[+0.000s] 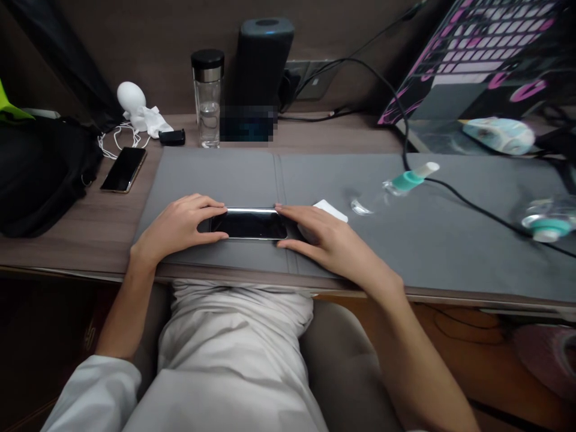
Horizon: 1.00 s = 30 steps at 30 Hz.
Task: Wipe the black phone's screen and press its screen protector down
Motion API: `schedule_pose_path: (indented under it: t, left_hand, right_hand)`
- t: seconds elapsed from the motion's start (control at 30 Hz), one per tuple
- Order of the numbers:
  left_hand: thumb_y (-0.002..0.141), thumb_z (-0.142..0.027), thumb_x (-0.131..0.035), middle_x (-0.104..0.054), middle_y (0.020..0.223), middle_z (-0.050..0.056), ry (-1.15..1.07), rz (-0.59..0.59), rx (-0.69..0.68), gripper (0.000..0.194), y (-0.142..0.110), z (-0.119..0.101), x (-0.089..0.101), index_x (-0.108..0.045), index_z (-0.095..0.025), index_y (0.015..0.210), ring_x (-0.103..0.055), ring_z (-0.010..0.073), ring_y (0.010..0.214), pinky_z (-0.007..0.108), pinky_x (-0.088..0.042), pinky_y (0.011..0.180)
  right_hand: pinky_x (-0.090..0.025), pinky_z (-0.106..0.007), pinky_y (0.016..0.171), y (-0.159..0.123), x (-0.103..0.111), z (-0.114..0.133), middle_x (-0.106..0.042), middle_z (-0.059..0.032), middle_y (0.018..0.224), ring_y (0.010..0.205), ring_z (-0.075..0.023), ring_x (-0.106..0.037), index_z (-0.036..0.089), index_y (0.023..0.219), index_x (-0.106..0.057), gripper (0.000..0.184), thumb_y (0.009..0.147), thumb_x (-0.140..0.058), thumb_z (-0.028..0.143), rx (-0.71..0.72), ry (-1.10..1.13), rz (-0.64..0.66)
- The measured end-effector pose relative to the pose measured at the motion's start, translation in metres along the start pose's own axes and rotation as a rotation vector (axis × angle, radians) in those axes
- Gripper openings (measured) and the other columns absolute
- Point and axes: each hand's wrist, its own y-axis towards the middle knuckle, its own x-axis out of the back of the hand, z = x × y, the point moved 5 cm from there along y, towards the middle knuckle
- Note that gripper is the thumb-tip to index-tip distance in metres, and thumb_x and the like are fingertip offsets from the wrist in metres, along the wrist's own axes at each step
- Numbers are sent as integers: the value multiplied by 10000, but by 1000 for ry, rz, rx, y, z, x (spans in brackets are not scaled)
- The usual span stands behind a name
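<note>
A smartphone (249, 223) with a dark screen lies sideways on the grey desk mat (216, 174). My left hand (184, 222) grips its left end, thumb on the near edge and fingers on the far edge. At the right end, my right hand (321, 234) holds it the same way. A small white card-like piece (331, 210) sits just beyond my right hand, partly covered by it. Farther right lie a clear curved plastic piece (361, 206) and a small clear bottle with a teal collar (407, 179).
Along the back stand a water bottle (209, 99) and a dark speaker-like box (263, 66). Another phone (125, 170) lies left, beside a black bag (40, 162). A black cable (472, 207) crosses the mat toward a second teal-collared bottle (546, 225). A mouse (499, 135) rests back right.
</note>
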Motion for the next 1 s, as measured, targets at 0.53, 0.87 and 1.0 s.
schedule_pose_path:
  t: [0.53,0.87,1.0]
  left_hand:
    - [1060,-552,-721,-780,1404,95,-29,27,39,472,1,0,0,-764,-218,1390,-715,291,1246,437,-542,1100]
    - [1043,-568,-742,-783,1383,90,-31,26,43,497,1,0,1,-758,-220,1397,-717,289,1236,427,-546,1089]
    - [1036,-578,-748,-780,1382,94,-43,33,47,510,1,1,0,-752,-226,1405,-713,294,1241,435,-544,1095]
  right_hand:
    - [-609,-559,1143,0,7,0,-744,-94,1532,1314,-329,-763,310,1512,-699,428,1109,-640,440,33,37,-37]
    - [-617,-544,1148,-2,4,0,-733,-129,1540,1340,-323,-746,290,1597,-602,485,1139,-578,448,77,-29,-35]
    - [-607,-556,1173,-2,3,3,-698,-137,1587,1388,-328,-717,284,1616,-584,495,1151,-541,448,75,-70,-13]
